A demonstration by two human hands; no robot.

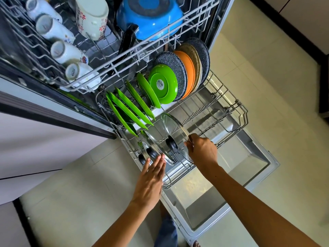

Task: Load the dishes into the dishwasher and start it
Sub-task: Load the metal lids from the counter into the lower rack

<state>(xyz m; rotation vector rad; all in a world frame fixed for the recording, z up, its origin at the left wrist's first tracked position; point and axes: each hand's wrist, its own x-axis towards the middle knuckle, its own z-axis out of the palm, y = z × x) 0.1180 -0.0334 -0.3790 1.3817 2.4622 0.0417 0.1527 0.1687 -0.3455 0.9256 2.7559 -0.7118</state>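
The dishwasher stands open with its lower rack (pixel 236 125) pulled out over the door (pixel 249 175). My right hand (pixel 202 150) grips the rim of a glass lid (pixel 173 129) with a black knob, standing on edge in the rack. My left hand (pixel 151 180) reaches in with straight fingers that touch the rim of a second glass lid (pixel 156 145) beside it. A third, smaller lid (pixel 143 154) stands at the rack's near left. Several green plates (pixel 131 107) and a green bowl (pixel 163 84) stand in the rack's tines.
Behind the green bowl stand speckled grey, orange and woven round pieces (pixel 192 68). The upper rack (pixel 124 56) holds a blue pan (pixel 151 16), a flowered mug (pixel 91 18) and several white cups (pixel 53 27). Beige tile floor (pixel 267 77) surrounds the door; white cabinets (pixel 35 143) stand at left.
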